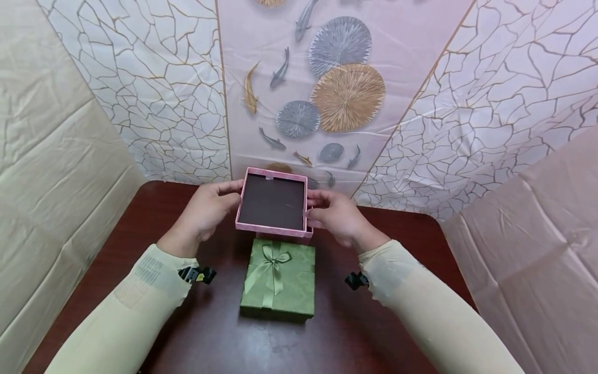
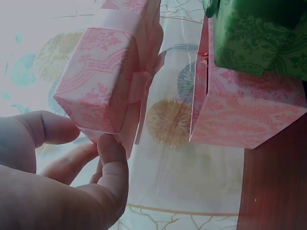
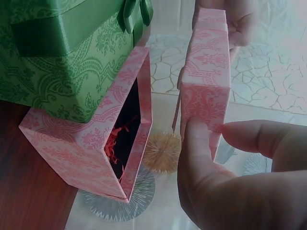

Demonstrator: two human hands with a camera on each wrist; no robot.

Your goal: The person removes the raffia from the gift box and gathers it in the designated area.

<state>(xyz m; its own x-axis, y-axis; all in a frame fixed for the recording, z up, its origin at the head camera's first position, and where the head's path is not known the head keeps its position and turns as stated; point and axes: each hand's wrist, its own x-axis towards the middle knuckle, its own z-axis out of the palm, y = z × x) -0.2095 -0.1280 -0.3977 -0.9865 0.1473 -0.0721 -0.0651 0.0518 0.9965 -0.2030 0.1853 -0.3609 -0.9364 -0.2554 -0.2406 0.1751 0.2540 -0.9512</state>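
Both hands hold a pink patterned box lid (image 1: 272, 227) in the head view, its dark inside turned toward me. My left hand (image 1: 210, 205) pinches the lid's left edge between thumb and fingers. On the opposite edge, my right hand (image 1: 337, 214) pinches it too. The wrist views show a pale pink ribbon (image 2: 115, 19) around the lid. Below it is a pink box (image 3: 62, 148), mostly hidden in the head view, with red paper shreds (image 3: 114, 143) inside its dark opening. A green box (image 1: 280, 280) with a ribbon bow (image 1: 272, 261) stands nearer me.
Everything stands on a dark red-brown table (image 1: 275, 345). A patterned cloth wall (image 1: 261, 150) rises directly behind its far edge, and beige cloth (image 1: 528, 228) hangs along the right side. Dark straps (image 1: 198, 274) circle both wrists over the pale sleeves.
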